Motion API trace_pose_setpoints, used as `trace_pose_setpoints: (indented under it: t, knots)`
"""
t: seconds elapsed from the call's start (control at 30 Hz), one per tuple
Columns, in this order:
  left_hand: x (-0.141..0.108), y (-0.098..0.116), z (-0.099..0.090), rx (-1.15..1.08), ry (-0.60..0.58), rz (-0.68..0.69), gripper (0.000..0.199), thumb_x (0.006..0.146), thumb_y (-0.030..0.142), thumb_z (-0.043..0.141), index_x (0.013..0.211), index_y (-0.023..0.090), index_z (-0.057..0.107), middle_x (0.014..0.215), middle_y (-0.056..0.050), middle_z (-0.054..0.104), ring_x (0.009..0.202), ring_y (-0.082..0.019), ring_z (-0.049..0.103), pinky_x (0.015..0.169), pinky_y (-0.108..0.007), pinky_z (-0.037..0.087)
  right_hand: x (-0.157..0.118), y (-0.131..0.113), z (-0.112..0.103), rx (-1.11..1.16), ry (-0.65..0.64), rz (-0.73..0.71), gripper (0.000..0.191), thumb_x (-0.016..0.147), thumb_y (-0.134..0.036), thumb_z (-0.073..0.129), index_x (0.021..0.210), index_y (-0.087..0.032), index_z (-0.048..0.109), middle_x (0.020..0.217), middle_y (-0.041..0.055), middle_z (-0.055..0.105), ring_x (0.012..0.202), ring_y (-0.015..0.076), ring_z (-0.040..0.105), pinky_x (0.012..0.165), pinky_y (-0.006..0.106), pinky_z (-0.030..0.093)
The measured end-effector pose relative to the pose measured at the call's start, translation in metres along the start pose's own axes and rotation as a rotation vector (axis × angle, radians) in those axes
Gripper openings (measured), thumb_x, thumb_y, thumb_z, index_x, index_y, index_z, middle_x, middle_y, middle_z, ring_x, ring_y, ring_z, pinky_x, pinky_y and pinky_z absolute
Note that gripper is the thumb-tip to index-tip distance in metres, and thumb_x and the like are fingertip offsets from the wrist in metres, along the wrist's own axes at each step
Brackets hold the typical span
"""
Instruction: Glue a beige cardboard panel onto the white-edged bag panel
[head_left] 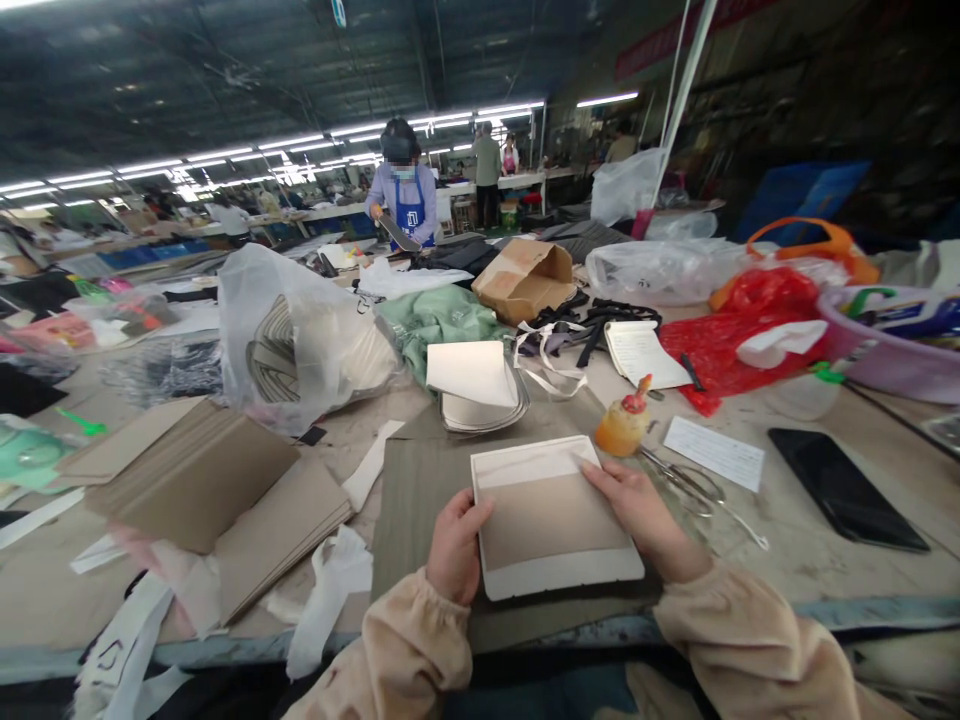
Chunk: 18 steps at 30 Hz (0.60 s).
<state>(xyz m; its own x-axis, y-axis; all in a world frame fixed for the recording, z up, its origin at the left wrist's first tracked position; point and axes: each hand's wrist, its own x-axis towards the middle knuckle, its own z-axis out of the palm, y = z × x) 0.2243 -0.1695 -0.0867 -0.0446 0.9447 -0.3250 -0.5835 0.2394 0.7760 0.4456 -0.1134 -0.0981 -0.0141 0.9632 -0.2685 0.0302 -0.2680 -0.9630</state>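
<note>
A flat rectangular panel (559,515), beige in the middle with white strips along its top and bottom, is held over a dark olive mat (420,490). My left hand (457,545) grips its left edge, thumb on top. At the upper right my right hand (637,505) pinches the panel, with the thumb on its face and the other fingers partly hidden. Beyond the panel lies a stack of similar white-and-grey panels (480,390). Close to my right hand stand an orange glue bottle (622,428) with a reddish tip and a pair of scissors (694,488).
Brown board sheets (187,470) are stacked at the left beside white paper scraps (337,585). A clear bag of curved pieces (300,340) stands behind. To the right are a black phone (847,488), a paper slip (714,452) and a purple basin (892,350). A co-worker (405,190) stands across the table.
</note>
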Motion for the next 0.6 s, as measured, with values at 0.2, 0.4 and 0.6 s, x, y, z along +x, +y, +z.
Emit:
trace_pose_setpoints:
  t: [0.2,0.4,0.6]
  knots:
    - [0.012,-0.004,-0.006,0.001,0.102,0.078,0.027,0.069,0.033,0.073,0.084,0.011,0.066,0.074,-0.006,0.070,0.071,-0.018,0.064,0.064,-0.025,0.047,0.000,0.002,0.005,0.034,-0.035,0.084,0.035,0.071,-0.054,0.067,0.081,-0.021,0.068,0.069,0.0029,0.070,0.062,0.0241,0.065,0.054,0.031,0.048]
    - [0.016,-0.007,-0.011,0.008,0.150,0.086,0.028,0.067,0.033,0.074,0.083,0.011,0.068,0.068,-0.005,0.068,0.070,-0.018,0.063,0.060,-0.024,0.046,-0.001,0.004,0.008,0.005,-0.065,0.079,0.034,0.072,-0.056,0.064,0.080,-0.023,0.068,0.070,0.0027,0.071,0.065,0.0257,0.066,0.056,0.033,0.049]
    - [0.015,-0.004,-0.011,-0.018,0.155,0.069,0.030,0.065,0.034,0.075,0.082,0.010,0.069,0.068,-0.005,0.069,0.064,-0.016,0.062,0.058,-0.023,0.046,0.000,0.007,0.009,-0.108,-0.034,0.003,0.037,0.075,-0.059,0.060,0.079,-0.022,0.067,0.067,0.0034,0.069,0.064,0.0258,0.066,0.053,0.033,0.049]
